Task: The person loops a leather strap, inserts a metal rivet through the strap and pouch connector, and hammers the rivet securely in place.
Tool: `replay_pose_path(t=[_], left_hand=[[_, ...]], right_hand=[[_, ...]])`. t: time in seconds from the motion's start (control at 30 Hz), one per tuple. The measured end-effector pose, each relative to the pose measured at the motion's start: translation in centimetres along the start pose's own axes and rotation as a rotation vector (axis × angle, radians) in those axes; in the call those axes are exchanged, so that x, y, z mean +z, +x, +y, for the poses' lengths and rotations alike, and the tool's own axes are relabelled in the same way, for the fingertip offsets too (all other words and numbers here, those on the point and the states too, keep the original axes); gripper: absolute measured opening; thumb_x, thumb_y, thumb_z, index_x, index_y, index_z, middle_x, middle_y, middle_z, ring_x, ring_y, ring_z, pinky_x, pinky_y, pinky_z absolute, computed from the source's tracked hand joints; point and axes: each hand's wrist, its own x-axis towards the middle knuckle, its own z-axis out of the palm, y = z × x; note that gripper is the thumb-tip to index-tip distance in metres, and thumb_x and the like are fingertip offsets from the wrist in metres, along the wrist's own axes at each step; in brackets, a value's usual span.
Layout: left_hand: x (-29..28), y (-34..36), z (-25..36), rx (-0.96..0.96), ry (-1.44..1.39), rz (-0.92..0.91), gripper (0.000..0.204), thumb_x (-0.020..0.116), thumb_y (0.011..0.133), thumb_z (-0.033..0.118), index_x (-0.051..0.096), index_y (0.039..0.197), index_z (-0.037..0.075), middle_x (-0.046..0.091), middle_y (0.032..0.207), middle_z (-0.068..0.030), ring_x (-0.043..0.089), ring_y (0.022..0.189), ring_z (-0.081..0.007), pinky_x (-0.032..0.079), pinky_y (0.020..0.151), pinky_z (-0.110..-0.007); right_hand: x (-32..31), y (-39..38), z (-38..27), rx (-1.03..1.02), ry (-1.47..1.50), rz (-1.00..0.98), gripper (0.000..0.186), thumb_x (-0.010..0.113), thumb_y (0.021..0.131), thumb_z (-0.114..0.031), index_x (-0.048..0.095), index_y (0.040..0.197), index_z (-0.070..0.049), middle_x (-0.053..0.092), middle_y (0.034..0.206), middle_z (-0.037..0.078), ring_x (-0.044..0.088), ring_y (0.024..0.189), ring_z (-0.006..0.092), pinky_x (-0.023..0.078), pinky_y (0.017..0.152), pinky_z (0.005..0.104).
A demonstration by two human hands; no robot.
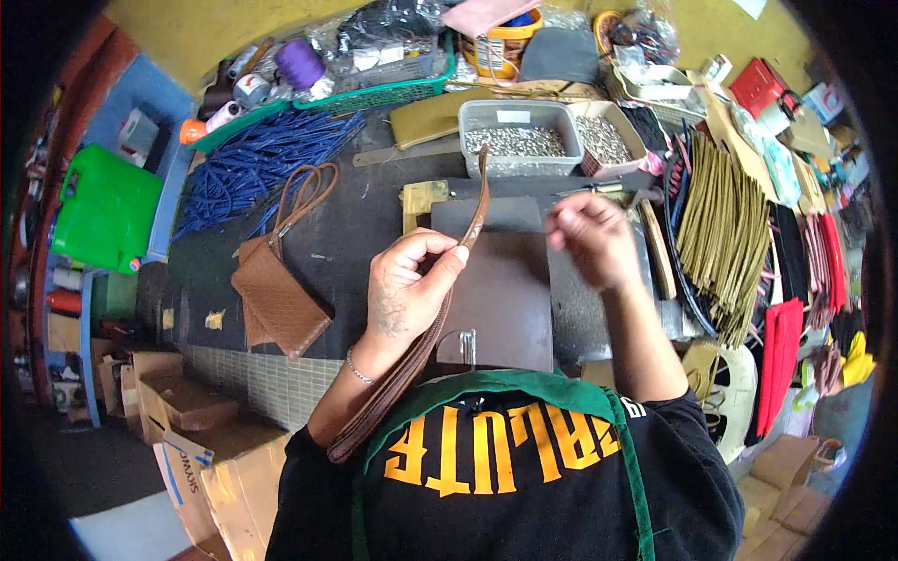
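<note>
Between the thumb and fingers of my left hand, a brown leather strap is pinched. Its tip points up and away, and a bundle of long brown strap lengths trails down along my left forearm to my chest. My right hand hovers to the right of the strap tip, apart from it. Its fingers are curled together and slightly blurred; anything in them is too small to make out. Below both hands lies a dark brown flat board. A clear tub of small metal pieces stands beyond the strap tip.
Brown woven pouches with a wrist loop lie at left, near a heap of blue strips. Olive strips and red strips are stacked at right. A green basket and yellow bucket stand at the back.
</note>
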Motion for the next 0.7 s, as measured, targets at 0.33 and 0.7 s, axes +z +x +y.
replay_pose_path(t=[0.33, 0.7], left_hand=[[0.9, -0.6, 1.0, 0.224, 0.156, -0.037, 0.005, 0.061, 0.073, 0.002, 0.057, 0.076, -0.001, 0.057, 0.071, -0.0083, 0.056, 0.064, -0.0164, 0.044, 0.058, -0.025], [0.4, -0.7, 1.6, 0.236, 0.16, -0.08, 0.007, 0.059, 0.073, 0.0, 0.056, 0.078, -0.003, 0.057, 0.074, -0.0101, 0.056, 0.066, -0.0188, 0.044, 0.059, -0.026]], right_hand=[[6.1, -3.1, 3.8, 0.054, 0.151, -0.112, 0.008, 0.059, 0.079, -0.007, 0.06, 0.087, -0.004, 0.059, 0.083, 0.001, 0.051, 0.071, 0.0063, 0.04, 0.06, 0.0188], [6.8, -3.0, 3.6, -0.039, 0.208, -0.039, 0.008, 0.058, 0.078, -0.002, 0.058, 0.086, 0.0, 0.058, 0.084, 0.006, 0.055, 0.076, 0.0113, 0.045, 0.07, 0.0241]])
